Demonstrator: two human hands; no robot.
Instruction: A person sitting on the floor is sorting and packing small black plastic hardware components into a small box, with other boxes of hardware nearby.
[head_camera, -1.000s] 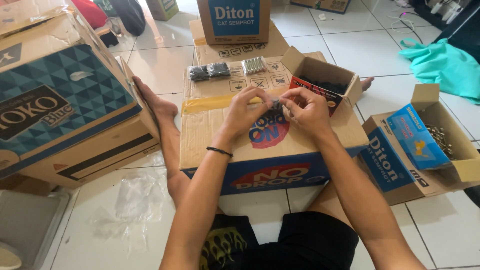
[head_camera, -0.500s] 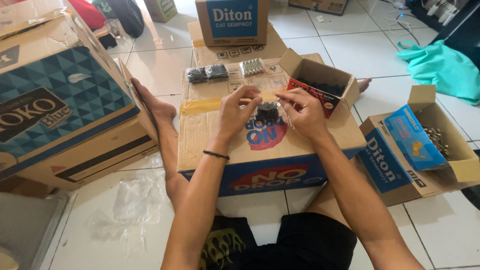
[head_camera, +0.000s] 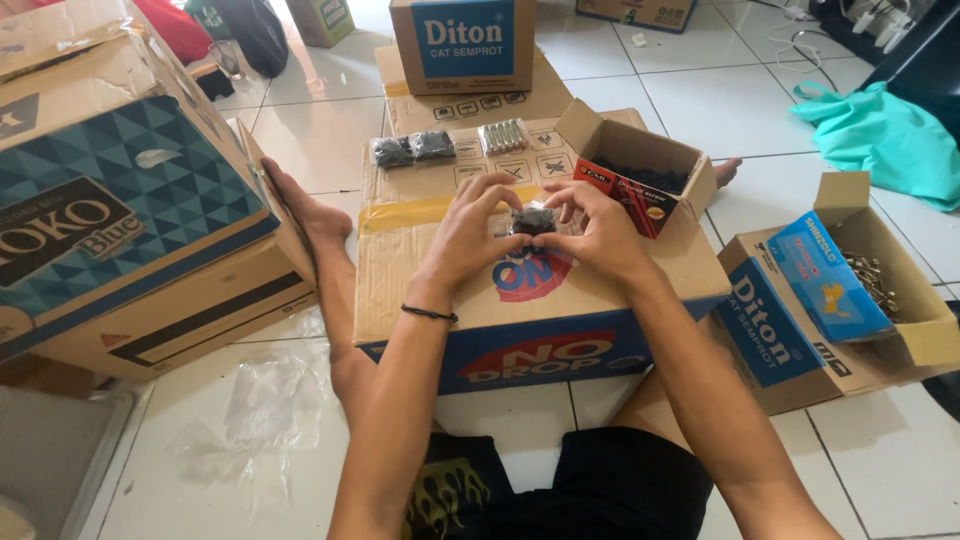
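Both of my hands meet over a cardboard box (head_camera: 420, 290) that serves as a work surface in front of me. Between their fingertips they pinch a small clear plastic bag of black screws (head_camera: 532, 221). My left hand (head_camera: 468, 232) grips its left side, and a black band circles that wrist. My right hand (head_camera: 596, 232) grips its right side. Just beyond the right hand stands a small open carton (head_camera: 640, 170) with dark screws inside.
Two filled dark screw bags (head_camera: 412, 149) and a bag of silver screws (head_camera: 503, 134) lie at the box's far edge. An open box with a blue packet and loose silver screws (head_camera: 870, 280) is at my right. Big cartons (head_camera: 120, 200) stand left; empty clear bags (head_camera: 262, 400) lie on the tiles.
My hands have drawn slightly nearer to me over the box, still pinching the small bag between them. The camera view has shifted a little.
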